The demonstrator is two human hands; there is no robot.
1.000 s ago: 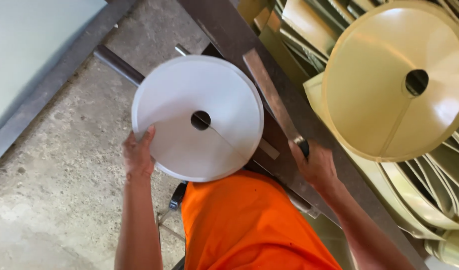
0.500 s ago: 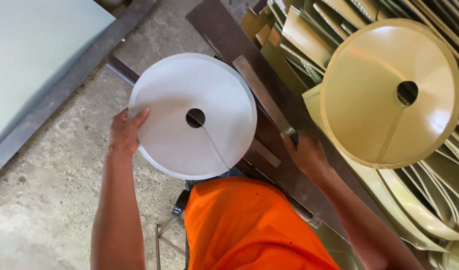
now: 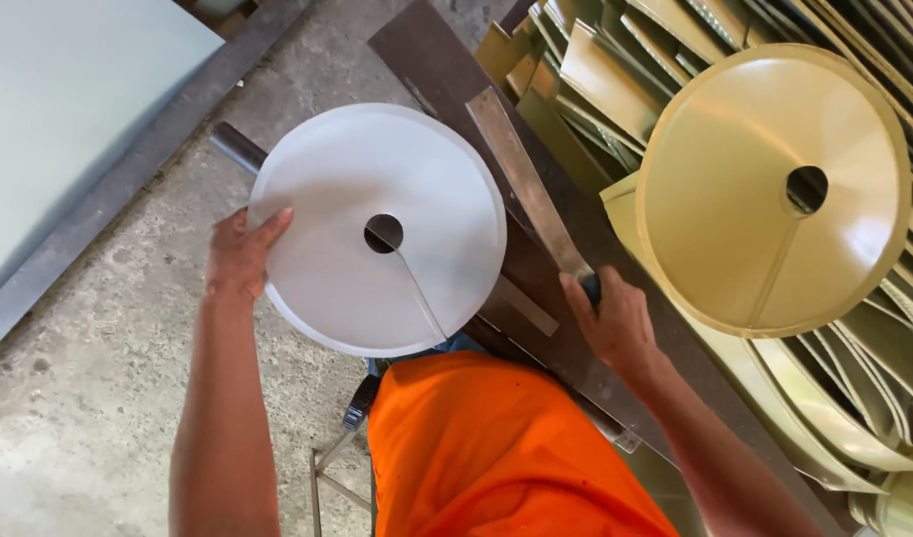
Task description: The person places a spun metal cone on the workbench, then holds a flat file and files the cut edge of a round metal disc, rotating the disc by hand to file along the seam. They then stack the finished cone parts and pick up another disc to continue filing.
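Floor (image 3: 89,398): bare concrete, filling the lower left of the frame.
Sheet (image 3: 69,109): pale panel in the upper left corner, edged by a dark metal rail.
Bench (image 3: 447,70): dark steel plate running from top centre down to the lower right.
Gold cone (image 3: 745,209): shallow yellow cone with a round centre hole and a seam, at the right, resting on a stack of yellow cut pieces.
Disc (image 3: 377,169): white round sheet with a centre hole and a slit running from hole to rim; centre of the frame, lying partly over the bench's left edge.
Shirt (image 3: 496,447): orange, bottom centre.
Bar (image 3: 521,179): flat metal strip lying diagonally on the bench, just right of the disc.
Left hand (image 3: 240,254): grips the disc's left rim, thumb on top, fingers hidden beneath.
Right hand (image 3: 616,323): closed around the dark handle at the bar's lower end, right of centre.
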